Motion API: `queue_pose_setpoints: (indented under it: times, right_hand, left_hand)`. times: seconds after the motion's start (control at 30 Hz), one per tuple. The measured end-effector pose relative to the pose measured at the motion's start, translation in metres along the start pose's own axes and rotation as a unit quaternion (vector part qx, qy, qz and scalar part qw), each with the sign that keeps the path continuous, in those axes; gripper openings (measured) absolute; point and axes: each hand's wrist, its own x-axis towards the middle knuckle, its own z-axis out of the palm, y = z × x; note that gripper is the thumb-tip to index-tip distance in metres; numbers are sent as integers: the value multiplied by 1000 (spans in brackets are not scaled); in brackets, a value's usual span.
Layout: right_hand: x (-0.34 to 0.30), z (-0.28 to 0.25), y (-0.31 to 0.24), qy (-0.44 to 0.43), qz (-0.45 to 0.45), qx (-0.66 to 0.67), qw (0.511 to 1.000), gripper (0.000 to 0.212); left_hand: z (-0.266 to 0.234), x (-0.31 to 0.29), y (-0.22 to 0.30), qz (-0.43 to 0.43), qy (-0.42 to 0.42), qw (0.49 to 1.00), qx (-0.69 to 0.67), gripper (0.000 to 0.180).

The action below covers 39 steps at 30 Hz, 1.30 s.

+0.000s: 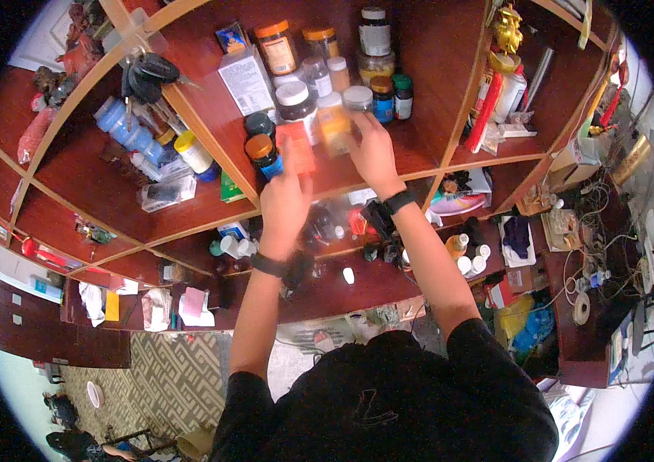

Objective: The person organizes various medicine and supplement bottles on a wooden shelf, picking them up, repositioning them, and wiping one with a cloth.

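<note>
Both my hands reach into the middle compartment of a reddish-brown shelf (412,150). Smeared by motion, my left hand (287,202) is closed on a blurred orange-pink box (296,146). Just left of that box stands a small dark bottle with an orange cap (264,152), close to my left fingers. My right hand (375,154) has its thumb and fingers at the right side of a yellow jar with a pale lid (334,127), which is blurred too. Behind them are a white-lidded dark jar (294,102) and a clear jar with a grey lid (358,98).
A white carton (247,81) and an orange-lidded tub (276,48) stand at the back left. At the right are a green-capped bottle (402,98) and a stacked dark-lidded jar (374,32). Upright partitions flank the compartment. Lower down, white bottles (472,266) stand on a ledge.
</note>
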Motion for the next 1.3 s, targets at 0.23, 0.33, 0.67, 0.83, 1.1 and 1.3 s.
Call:
queue_pose_setpoints:
  times: [0.23,0.33,0.67,0.83,1.1,1.3]
  right_hand:
    - [2,0,-7,-54,10,-40,998,57]
    - [3,-6,-13,-92,25,9,995,55]
    - [-8,9,-24,-63,24,31,997,49]
    - [-3,7,-26,-91,11,50,995,50]
    - [-13,-37,-6,-74,-26,84,993,60]
    - [-49,-154,-17,13,93,98,991,44]
  left_hand:
    - [-3,0,1,-10,-12,999,-29,88]
    - [-1,0,-2,-3,-10,1000,-27,88]
    - [0,0,14,-25,10,998,-65,82]
    - [-17,1,34,36,37,995,-86,39]
    - [-9,42,43,199,100,974,30,44]
    - [-8,40,31,167,85,976,115,46]
